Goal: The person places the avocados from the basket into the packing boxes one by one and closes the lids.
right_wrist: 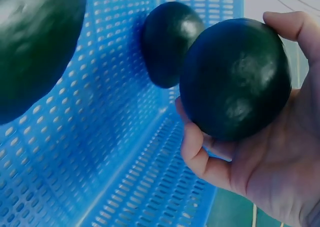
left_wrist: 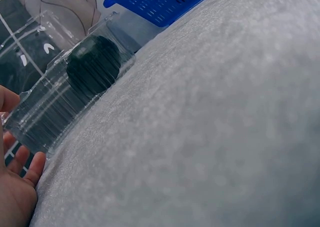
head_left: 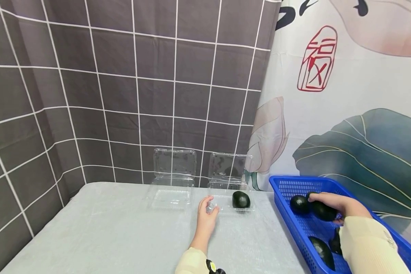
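My right hand is inside the blue basket, its thumb and fingers curled around a dark green avocado. Just left of that one, a second avocado lies against the basket wall. Another avocado sits nearer to me in the basket. On the table, my left hand grips the left end of a clear plastic clamshell box between thumb and fingers. This box has its lid raised and one avocado in its right half.
A second clear clamshell box, lid up, stands left of the first. A pale cloth covers the table. Behind it hang a grey checked curtain and a printed white curtain.
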Demonstrator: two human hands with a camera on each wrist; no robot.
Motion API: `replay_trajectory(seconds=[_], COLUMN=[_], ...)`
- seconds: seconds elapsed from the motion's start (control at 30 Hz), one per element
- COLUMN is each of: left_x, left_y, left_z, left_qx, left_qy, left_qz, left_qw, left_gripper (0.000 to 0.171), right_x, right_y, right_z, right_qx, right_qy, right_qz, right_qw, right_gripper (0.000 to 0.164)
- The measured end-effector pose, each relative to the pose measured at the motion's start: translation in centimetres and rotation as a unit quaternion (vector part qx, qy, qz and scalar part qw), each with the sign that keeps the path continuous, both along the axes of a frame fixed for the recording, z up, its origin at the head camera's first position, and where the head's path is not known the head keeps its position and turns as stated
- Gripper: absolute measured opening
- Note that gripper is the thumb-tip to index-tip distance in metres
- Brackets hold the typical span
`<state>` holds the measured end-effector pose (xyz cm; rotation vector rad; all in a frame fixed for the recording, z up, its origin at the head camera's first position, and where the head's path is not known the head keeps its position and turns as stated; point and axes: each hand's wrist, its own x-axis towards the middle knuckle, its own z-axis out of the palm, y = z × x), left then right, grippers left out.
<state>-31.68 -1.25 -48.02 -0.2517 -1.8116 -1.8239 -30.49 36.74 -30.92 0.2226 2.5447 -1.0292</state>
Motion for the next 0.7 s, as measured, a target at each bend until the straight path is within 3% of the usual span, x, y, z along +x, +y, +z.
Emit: replay_trajectory(seconds=[0.1,0.17,0.2,0.3,0.7], left_x=[-0.1,-0.1,0.6,0.7,0.7], left_y=[0.0,0.1,0.2,0.2,0.2], left_z=[0.0,0.1,1.2,1.4,1.5], left_qx=[0.000,0.003,0.003,0.005,0.002], left_qy=[0.000,-0.024,-0.057,-0.086,-0.086], left_qz=[0.000,-0.001,0.000,-0.001,0.002], left_qw=[1.0000,0.9997,0.9984,0.9962,0.9963], left_gripper=[0.033,0.034,0.034,0.037,0.037], right_x=[-0.2,-0.4,-0.5,-0.8,-1.9], right_y=[-0.4,-0.7,-0.9,-1.6,-4.2], right_z=[0.4,0.7,0.9,1.3,2.0], right_qx=[-0.013,-0.021,-0.023,-0.024,-0.019], right_qy=[0.015,0.030,0.038,0.058,0.089], right_qz=[0.002,0.007,0.011,0.021,0.043], right_qw=[1.000,0.999,0.999,0.998,0.995], right_gripper=[0.072,0.069,0.068,0.067,0.071])
